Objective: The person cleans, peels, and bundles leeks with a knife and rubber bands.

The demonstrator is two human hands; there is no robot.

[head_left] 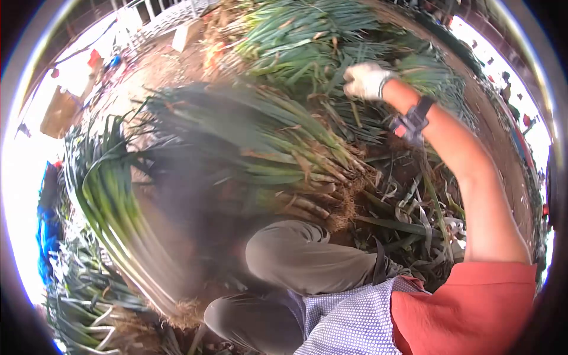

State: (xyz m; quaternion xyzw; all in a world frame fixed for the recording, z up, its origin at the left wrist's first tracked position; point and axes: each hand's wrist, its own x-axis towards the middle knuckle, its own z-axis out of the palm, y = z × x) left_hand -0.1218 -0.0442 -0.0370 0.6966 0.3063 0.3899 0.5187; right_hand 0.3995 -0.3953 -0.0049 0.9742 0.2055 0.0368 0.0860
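— Where is the right hand (367, 80)?

— Upper right of the frame, arm stretched out, in a white knit glove. Its grip is curled down into the green leaves of the far leek heap (307, 41); whether the fingers are clamped on a stalk I cannot tell.

— And the nearer bundle?

— The leek bundle (266, 148) lies mid-frame, below and left of that hand. Its long axis runs from leafy tops at upper left down to pale stems and hairy, earthy roots at lower right, just above the bent knee (302, 254).

— The left hand?

— Not in view. A blurred sheaf of leeks (112, 213) sweeps down the left side, roots at the bottom.

— Textures?

— Smooth waxy leaves, fibrous roots, dry husks strewn about.
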